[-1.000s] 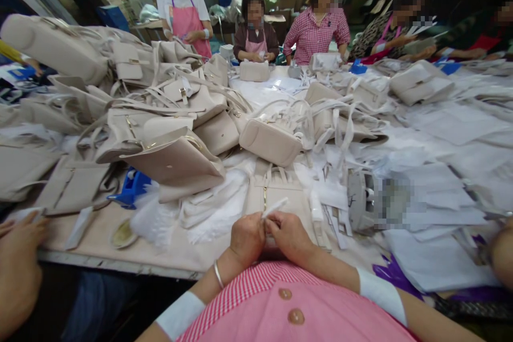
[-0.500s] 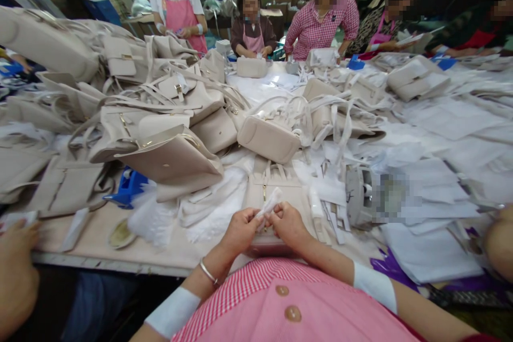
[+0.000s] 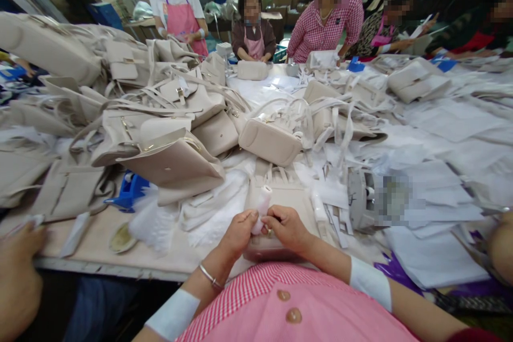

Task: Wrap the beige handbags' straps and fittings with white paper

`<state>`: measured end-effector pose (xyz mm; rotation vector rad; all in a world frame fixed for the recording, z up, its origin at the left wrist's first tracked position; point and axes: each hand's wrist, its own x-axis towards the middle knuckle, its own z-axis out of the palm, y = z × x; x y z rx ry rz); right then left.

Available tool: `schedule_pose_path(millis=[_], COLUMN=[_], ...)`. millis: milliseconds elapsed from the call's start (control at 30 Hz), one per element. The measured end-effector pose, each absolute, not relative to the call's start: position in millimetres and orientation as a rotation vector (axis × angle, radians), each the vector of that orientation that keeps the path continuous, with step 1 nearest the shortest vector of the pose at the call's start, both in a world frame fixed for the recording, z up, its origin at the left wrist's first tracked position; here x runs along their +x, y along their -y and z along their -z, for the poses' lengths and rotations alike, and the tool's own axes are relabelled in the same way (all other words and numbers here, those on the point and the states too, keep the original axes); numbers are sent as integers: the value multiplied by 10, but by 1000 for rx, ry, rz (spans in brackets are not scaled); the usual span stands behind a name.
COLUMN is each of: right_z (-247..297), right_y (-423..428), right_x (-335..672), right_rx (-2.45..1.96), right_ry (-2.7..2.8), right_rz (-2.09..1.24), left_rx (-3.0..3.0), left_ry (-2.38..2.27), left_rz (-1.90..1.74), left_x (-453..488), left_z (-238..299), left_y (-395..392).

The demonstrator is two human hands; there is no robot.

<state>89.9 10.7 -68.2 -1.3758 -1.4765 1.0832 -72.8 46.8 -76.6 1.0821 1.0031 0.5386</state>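
My left hand (image 3: 239,231) and my right hand (image 3: 287,226) meet just above my lap, both pinched on a small white wrapped strip (image 3: 262,206) that stands up between the fingertips. Under my hands lies a flat beige handbag (image 3: 280,199) with a gold zip, resting on the table's near edge. A silver bangle sits on my left wrist.
A heap of beige handbags (image 3: 172,163) fills the left and middle of the table (image 3: 100,248). White paper sheets (image 3: 441,197) cover the right. A blue tool (image 3: 130,192) lies at left. Several people work at the far side; a co-worker's hand (image 3: 20,267) is at lower left.
The white strip between my fingers has turned from lying slanted to standing more upright and rolled. My hands stay together in the same place.
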Motion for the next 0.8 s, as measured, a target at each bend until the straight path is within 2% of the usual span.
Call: schedule_pose_path(millis=[200,433,633,800], right_z=[720,703,725,721], right_y=[-240,-317,-359,-485], right_x=[952,902,885,1303], right_rx=[-1267,-1185,-1377,-1439], right_ry=[1468,1266,1392,1642], right_rz=[-1250,-1502,-1324,-1077], left_rx=[980,1350,1487,1486], left_ry=[-878,-909,-1141,-1338], left_rz=[-549,-432,-455,-469], left_x=[-781,-800,-723,-699], left_z=[836,738,805,868], left_y=[-472,-557,-546,-551])
